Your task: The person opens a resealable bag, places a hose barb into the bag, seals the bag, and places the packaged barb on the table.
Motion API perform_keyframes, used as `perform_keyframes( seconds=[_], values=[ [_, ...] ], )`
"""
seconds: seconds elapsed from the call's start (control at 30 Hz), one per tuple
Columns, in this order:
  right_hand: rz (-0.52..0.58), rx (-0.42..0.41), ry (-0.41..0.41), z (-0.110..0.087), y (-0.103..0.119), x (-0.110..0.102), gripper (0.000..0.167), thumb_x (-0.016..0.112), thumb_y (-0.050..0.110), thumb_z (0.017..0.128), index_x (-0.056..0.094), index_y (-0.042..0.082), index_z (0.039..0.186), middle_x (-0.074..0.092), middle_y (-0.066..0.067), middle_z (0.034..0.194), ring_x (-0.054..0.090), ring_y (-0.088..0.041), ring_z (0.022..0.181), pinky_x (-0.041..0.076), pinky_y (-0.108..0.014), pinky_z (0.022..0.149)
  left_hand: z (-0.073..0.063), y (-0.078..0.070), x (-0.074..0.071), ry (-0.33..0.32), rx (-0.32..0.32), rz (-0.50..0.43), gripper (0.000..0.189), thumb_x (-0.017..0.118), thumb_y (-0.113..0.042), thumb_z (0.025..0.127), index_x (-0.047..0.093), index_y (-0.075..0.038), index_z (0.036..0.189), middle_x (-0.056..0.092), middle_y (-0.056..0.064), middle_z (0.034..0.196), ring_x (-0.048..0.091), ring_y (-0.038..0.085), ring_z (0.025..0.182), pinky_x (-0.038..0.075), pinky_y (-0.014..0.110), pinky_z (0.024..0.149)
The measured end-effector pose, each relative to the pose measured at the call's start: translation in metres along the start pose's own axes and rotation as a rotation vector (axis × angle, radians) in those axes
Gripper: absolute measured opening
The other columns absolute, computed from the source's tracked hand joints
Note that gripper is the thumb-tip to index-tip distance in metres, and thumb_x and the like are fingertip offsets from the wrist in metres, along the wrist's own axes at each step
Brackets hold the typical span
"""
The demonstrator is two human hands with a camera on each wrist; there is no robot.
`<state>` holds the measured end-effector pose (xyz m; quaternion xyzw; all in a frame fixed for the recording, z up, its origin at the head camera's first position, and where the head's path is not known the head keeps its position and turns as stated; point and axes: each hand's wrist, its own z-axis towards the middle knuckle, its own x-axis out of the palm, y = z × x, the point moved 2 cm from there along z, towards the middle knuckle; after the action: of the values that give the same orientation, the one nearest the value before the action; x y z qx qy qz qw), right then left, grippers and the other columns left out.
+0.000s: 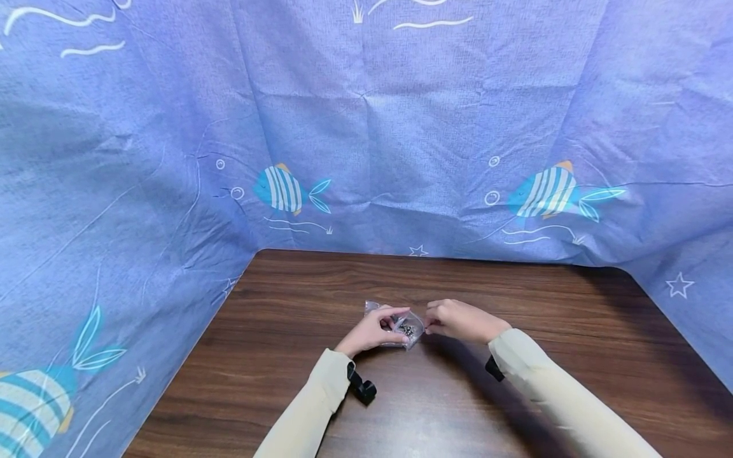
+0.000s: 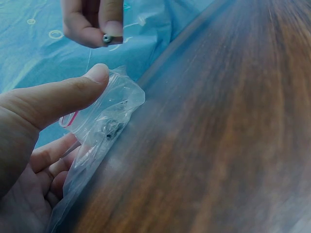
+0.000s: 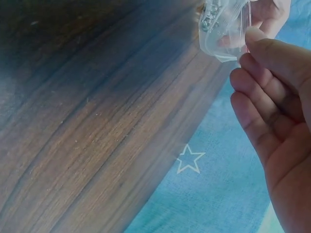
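Observation:
A clear zip bag (image 2: 109, 114) with a pink-red line along its mouth holds several small dark metal pieces (image 1: 407, 330). My left hand (image 1: 375, 331) grips this bag above the table, thumb on one side and fingers on the other, and its mouth gapes. Just right of the mouth, my right hand (image 1: 455, 320) pinches a small round metal piece (image 2: 107, 38) with a dark centre between thumb and forefinger. Whether that piece is a screw or a nut I cannot tell. In the right wrist view the thumb and fingertips hide it, with the bag (image 3: 221, 34) close beyond them.
The dark wood-grain table (image 1: 275, 381) lies under both hands. A blue cloth (image 1: 424, 140) with fish and stars hangs behind and at the sides. Black straps with small mounts (image 1: 363, 389) sit at the wrists.

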<state>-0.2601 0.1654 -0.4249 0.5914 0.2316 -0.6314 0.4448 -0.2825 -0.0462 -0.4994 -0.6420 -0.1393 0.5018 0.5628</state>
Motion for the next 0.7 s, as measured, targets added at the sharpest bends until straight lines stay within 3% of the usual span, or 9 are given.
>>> perform_keyframes(
  seconds=[0.23, 0.7],
  values=[
    [-0.006, 0.017, -0.042, 0.005, -0.004, 0.002, 0.005, 0.07, 0.005, 0.085, 0.068, 0.009, 0.084, 0.061, 0.004, 0.081, 0.058, -0.003, 0.073, 0.05, -0.018, 0.066, 0.0, 0.001, 0.0, 0.006, -0.033, 0.022, 0.061, 0.079, -0.023, 0.08, 0.056, -0.016, 0.136, 0.061, 0.005, 0.099, 0.053, 0.008, 0.083, 0.045, 0.021, 0.073],
    [0.008, 0.062, -0.046, 0.012, -0.008, 0.004, 0.005, 0.07, 0.003, 0.083, 0.069, 0.008, 0.085, 0.065, 0.003, 0.083, 0.06, -0.004, 0.073, 0.051, -0.017, 0.067, 0.0, 0.003, 0.001, -0.001, -0.022, 0.036, 0.06, 0.08, -0.021, 0.079, 0.058, -0.017, 0.135, 0.06, 0.004, 0.097, 0.054, 0.009, 0.082, 0.044, 0.02, 0.072]
  ],
)
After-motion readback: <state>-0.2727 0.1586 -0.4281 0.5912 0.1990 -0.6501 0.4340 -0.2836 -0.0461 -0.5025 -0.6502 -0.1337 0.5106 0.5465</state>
